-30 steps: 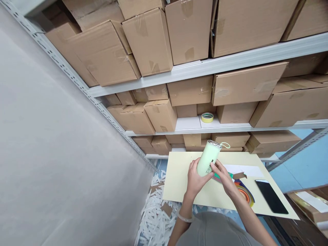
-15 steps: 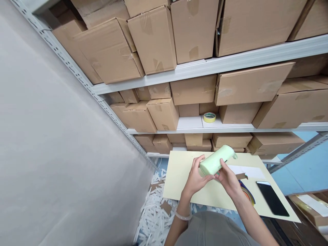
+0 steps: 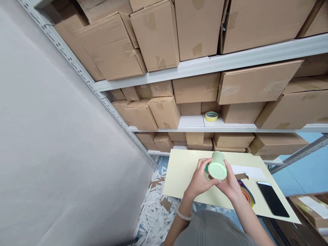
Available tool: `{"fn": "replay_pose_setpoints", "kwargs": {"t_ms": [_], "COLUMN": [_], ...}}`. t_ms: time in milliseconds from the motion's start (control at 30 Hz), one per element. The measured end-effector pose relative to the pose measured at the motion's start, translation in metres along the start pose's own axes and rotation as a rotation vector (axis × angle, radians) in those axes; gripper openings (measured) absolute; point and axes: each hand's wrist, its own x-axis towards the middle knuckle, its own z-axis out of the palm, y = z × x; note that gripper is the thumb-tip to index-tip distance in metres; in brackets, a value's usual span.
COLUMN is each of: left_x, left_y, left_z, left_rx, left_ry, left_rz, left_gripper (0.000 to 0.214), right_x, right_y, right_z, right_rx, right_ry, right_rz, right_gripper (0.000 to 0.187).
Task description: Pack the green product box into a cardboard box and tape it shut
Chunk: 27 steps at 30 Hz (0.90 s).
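Green bottle (image 3: 217,170) has turned end-on, hands (image 3: 230,184) partly hiding nearby tape rolls (image 3: 247,194).

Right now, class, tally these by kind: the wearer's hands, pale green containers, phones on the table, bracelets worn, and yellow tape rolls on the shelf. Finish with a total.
Left hand and right hand: 2
Pale green container: 1
Phone: 1
Bracelet: 1
Yellow tape roll: 1
Total: 6

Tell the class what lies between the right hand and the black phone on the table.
In the head view, coloured rings, partly hidden, lie between the right hand and the black phone, along with a small brown piece on their far side.
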Motion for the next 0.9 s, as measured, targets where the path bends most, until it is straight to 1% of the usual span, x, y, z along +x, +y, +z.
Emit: {"fn": "replay_pose_setpoints", "kwargs": {"t_ms": [100,167,233,333,400,433,500,567,600,667,733,767,833,900], "left_x": [-0.002,-0.006,-0.01,-0.017,-0.021,-0.023,-0.027,-0.031,-0.033,-0.038,-0.042,-0.044,-0.05,-0.055], "left_y": [-0.004,-0.011,-0.02,-0.034,-0.045,-0.05,-0.06,-0.07,-0.075,-0.083,-0.088,-0.089,-0.089,-0.087], "left_z": [-0.002,-0.003,-0.003,0.0,0.005,0.007,0.013,0.018,0.021,0.025,0.027,0.028,0.029,0.03], "left_rx": [-0.028,-0.076,-0.13,-0.141,-0.097,-0.075,-0.048,-0.041,-0.036,-0.02,-0.012,-0.019,-0.049,-0.063], "left_ry": [-0.014,-0.033,-0.034,-0.014,-0.015,-0.016,-0.001,0.039,0.07,0.135,0.188,0.195,0.167,0.113], "left_rz": [-0.019,-0.047,-0.089,-0.122,-0.117,-0.118,-0.143,-0.198,-0.223,-0.245,-0.236,-0.237,-0.247,-0.251], "left_gripper": [0.083,0.084,0.084,0.086,0.09,0.091,0.09,0.086,0.084,0.082,0.08,0.078,0.069,0.062], "right_x": [-0.002,-0.003,-0.005,-0.006,-0.007,-0.008,-0.01,-0.011,-0.012,-0.012,-0.013,-0.013,-0.014,-0.016], "right_y": [0.001,0.006,0.014,0.026,0.032,0.034,0.035,0.035,0.035,0.036,0.037,0.039,0.042,0.045], "right_z": [0.001,-0.002,-0.008,-0.018,-0.022,-0.022,-0.021,-0.018,-0.017,-0.016,-0.018,-0.02,-0.022,-0.022], "right_rx": [0.021,-0.007,-0.082,-0.297,-0.501,-0.606,-0.814,-0.984,-1.05,-1.134,-1.153,-1.139,-1.063,-0.956], "right_ry": [0.015,0.046,0.096,0.18,0.231,0.231,0.165,0.057,0.017,-0.028,-0.079,-0.11,-0.157,-0.158], "right_rz": [0.018,-0.028,-0.103,-0.212,-0.279,-0.324,-0.435,-0.527,-0.542,-0.514,-0.47,-0.452,-0.421,-0.396], "right_gripper": [0.051,0.051,0.048,0.05,0.056,0.058,0.056,0.052,0.052,0.051,0.052,0.054,0.061,0.073]}}
